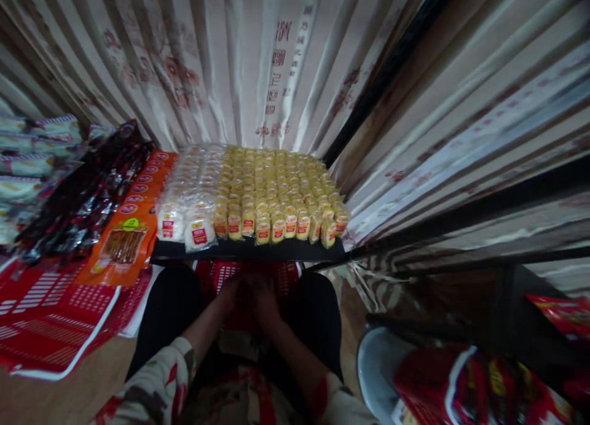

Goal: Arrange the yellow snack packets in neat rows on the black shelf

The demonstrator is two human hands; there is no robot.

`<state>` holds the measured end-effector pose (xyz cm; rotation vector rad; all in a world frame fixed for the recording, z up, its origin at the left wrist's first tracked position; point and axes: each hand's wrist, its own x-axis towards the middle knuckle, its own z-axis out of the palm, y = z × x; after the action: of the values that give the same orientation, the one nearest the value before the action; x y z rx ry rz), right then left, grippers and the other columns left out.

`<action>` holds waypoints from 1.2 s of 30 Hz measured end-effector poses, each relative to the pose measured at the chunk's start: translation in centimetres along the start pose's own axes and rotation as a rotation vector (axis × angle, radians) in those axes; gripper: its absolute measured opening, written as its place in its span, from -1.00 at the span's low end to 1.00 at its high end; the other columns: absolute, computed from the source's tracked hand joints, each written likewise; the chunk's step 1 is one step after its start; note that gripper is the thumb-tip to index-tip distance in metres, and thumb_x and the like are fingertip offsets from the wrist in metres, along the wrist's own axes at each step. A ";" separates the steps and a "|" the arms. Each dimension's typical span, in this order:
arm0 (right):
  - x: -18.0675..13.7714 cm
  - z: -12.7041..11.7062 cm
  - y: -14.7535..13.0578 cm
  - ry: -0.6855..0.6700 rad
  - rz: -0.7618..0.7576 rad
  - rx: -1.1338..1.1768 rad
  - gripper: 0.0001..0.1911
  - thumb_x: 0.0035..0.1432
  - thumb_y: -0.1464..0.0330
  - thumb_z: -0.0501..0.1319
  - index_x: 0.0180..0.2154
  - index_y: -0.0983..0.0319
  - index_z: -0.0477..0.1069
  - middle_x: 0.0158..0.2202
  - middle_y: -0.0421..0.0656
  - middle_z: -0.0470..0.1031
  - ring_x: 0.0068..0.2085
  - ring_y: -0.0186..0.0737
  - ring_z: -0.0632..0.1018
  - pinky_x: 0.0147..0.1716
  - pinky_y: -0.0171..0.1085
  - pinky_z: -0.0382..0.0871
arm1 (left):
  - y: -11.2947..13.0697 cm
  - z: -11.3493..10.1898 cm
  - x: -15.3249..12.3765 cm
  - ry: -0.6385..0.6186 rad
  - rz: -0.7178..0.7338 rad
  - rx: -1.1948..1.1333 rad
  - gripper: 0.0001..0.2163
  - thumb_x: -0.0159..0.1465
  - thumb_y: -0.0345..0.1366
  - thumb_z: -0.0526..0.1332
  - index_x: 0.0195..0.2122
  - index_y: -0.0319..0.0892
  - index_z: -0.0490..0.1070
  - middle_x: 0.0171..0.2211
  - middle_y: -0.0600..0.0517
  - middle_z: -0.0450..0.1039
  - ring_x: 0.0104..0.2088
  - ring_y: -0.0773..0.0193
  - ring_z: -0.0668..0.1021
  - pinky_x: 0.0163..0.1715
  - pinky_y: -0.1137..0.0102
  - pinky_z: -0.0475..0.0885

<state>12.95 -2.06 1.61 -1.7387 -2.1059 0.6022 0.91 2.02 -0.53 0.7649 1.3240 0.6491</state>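
Note:
My left hand (233,293) and my right hand (265,299) rest together between my knees, low in the head view, over a red perforated crate (221,274). They are dark and blurred, so their fingers do not show clearly. Just above them a black shelf edge (249,250) carries rows of small yellow wrapped snacks (276,191) and clear-wrapped white snacks (193,198) with red labels. Neither hand touches the shelf.
Orange snack packets (126,234) and dark glossy packets (83,198) lie left of the shelf. Red flattened crates (41,314) cover the floor at left. A patterned curtain (258,62) hangs behind. Red snack bags (461,382) and a white bowl-like container (373,363) sit at lower right.

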 end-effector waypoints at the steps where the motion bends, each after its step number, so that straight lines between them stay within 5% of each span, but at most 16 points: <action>1: -0.4 -0.7 -0.4 0.023 -0.028 0.008 -0.56 0.04 0.57 0.06 -0.04 0.23 0.43 0.07 -0.01 0.37 0.14 -0.08 0.27 0.18 -0.02 0.02 | 0.2 0.0 -0.7 -0.001 -0.009 -0.060 -0.81 0.10 -0.21 0.14 -0.40 -0.20 0.45 -0.43 0.00 0.52 -0.35 0.25 0.55 -0.33 0.37 0.42; 6: -1.9 -2.9 -1.5 0.121 -0.135 0.044 -0.51 0.02 0.62 0.00 -0.01 0.27 0.39 0.11 -0.03 0.32 0.19 -0.13 0.16 0.16 -0.08 0.09 | 1.4 0.4 -3.4 0.030 -0.012 -0.283 -0.81 0.00 -0.25 0.19 -0.38 -0.22 0.43 -0.43 0.03 0.51 -0.44 0.31 0.53 -0.44 0.44 0.40; 12: -2.7 -3.3 -1.9 0.417 -0.016 0.182 -0.68 0.07 0.54 -0.04 -0.42 0.21 0.47 0.07 -0.07 0.34 0.13 -0.12 0.26 0.10 -0.03 0.15 | 2.8 0.1 -5.8 0.043 0.068 -0.468 -0.81 -0.05 -0.39 0.19 -0.35 -0.25 0.42 -0.46 0.04 0.52 -0.46 0.32 0.53 -0.40 0.46 0.41; 17: -2.6 -4.5 -2.0 0.552 0.070 0.202 -0.69 0.17 0.44 -0.07 -0.26 0.27 0.44 -0.04 0.01 0.43 0.02 -0.14 0.37 0.04 -0.05 0.22 | 3.9 -1.1 -8.2 0.090 0.069 -0.314 -0.83 -0.02 -0.38 0.15 -0.37 -0.21 0.42 -0.58 0.12 0.45 -0.62 0.41 0.42 -0.58 0.52 0.29; 22: -2.5 -5.7 -2.3 0.253 -0.118 0.106 -0.70 0.15 0.38 0.09 -0.08 0.19 0.42 -0.16 -0.11 0.53 -0.11 -0.15 0.46 -0.08 -0.18 0.31 | 6.1 -2.3 -9.1 -0.025 0.325 0.155 -0.84 -0.05 -0.43 0.11 -0.48 -0.20 0.47 -0.52 0.10 0.42 -0.49 0.36 0.43 -0.46 0.50 0.32; 27: -2.7 -5.5 -2.3 -0.019 -0.095 0.157 -0.70 0.02 0.43 0.22 -0.14 0.15 0.47 -0.27 -0.16 0.57 -0.23 -0.19 0.52 -0.20 -0.26 0.36 | 7.6 -3.1 -8.5 -0.111 0.512 0.626 -0.80 -0.06 -0.47 0.08 -0.53 -0.17 0.50 -0.49 0.09 0.34 -0.45 0.37 0.40 -0.42 0.51 0.29; 32: -3.0 -5.3 -2.2 -0.161 -0.064 0.437 -0.71 0.05 0.41 0.16 -0.14 0.20 0.46 -0.22 -0.15 0.55 -0.24 -0.23 0.52 -0.25 -0.31 0.36 | 7.7 -3.2 -7.8 -0.254 0.513 0.778 -0.79 -0.05 -0.45 0.07 -0.50 -0.19 0.50 -0.45 0.07 0.36 -0.42 0.35 0.42 -0.40 0.51 0.30; 36: -3.3 -5.1 -2.0 -0.281 0.029 0.689 -0.74 0.02 0.37 0.17 -0.19 0.21 0.46 -0.31 -0.20 0.55 -0.35 -0.28 0.51 -0.37 -0.35 0.34 | 7.7 -2.9 -7.7 -0.262 0.470 0.650 -0.79 0.04 -0.34 0.08 -0.36 -0.20 0.48 -0.40 0.05 0.44 -0.36 0.31 0.47 -0.34 0.48 0.34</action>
<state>14.54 -5.09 7.04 -1.3369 -1.7177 1.4456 -2.94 0.88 10.02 1.6656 1.1151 0.4524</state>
